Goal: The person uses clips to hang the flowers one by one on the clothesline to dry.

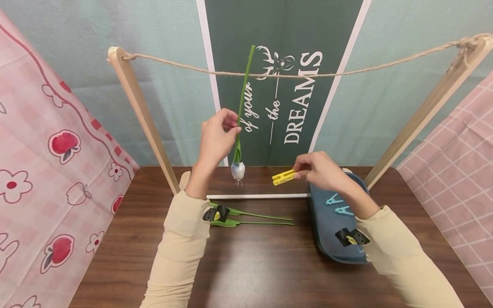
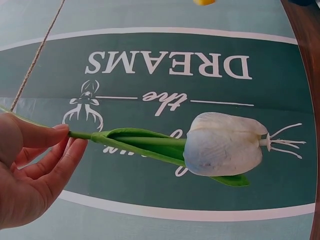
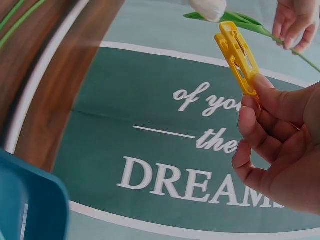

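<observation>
My left hand (image 1: 218, 139) pinches the green stem of a white artificial tulip (image 1: 238, 171), which hangs bloom down. Its stem end rises past the twine (image 1: 285, 76) strung between two wooden posts; whether stem and twine touch, I cannot tell. The left wrist view shows the tulip's bloom (image 2: 226, 144) up close, pale blue-white, with thin white strands at its tip. Lower and to the right, my right hand (image 1: 319, 169) pinches a yellow clothespin (image 1: 283, 177) by its handle end. In the right wrist view the clothespin (image 3: 237, 57) points toward the tulip, apart from it.
Two more green stems (image 1: 265, 220) lie on the wooden table (image 1: 246, 265), partly behind my left sleeve. A blue tray (image 1: 335, 244) at the right holds light-blue clothespins (image 1: 343, 209). Wooden posts (image 1: 142, 115) stand at both sides, with a white rod (image 1: 262, 196) low between them.
</observation>
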`<act>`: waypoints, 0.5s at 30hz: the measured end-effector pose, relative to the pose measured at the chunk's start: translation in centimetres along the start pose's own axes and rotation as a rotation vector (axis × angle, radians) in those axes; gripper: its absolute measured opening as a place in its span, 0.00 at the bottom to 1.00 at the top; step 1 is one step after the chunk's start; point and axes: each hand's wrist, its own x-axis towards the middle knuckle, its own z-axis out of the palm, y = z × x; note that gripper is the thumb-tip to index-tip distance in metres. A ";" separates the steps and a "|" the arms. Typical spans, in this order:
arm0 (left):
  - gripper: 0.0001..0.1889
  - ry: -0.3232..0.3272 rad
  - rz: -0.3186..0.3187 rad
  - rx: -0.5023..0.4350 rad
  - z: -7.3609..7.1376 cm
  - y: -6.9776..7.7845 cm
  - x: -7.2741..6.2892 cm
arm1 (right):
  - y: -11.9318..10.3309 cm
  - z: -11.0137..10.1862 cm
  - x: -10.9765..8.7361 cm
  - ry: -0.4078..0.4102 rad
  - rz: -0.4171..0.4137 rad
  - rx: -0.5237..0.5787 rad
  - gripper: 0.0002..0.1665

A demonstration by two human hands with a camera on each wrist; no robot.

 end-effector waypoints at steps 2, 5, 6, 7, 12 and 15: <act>0.08 0.000 -0.001 -0.003 0.0 0.0 0.0 | -0.4 -0.5 0.4 0.010 -0.015 -0.010 0.07; 0.08 0.002 0.000 -0.003 0.0 0.0 0.0 | -1.0 -1.2 0.9 0.023 -0.036 -0.027 0.07; 0.08 0.002 0.001 -0.003 0.0 0.0 0.0 | -1.2 -1.5 1.1 0.028 -0.037 -0.033 0.07; 0.08 0.002 0.002 -0.002 0.0 0.0 0.0 | -1.4 -1.8 1.2 0.030 -0.037 -0.039 0.07; 0.08 0.002 0.005 0.000 0.0 0.0 0.0 | -2.4 -3.2 1.9 0.029 -0.043 -0.067 0.06; 0.08 0.002 0.006 0.000 0.0 -0.1 0.0 | -2.9 -3.9 2.4 0.029 -0.065 -0.094 0.07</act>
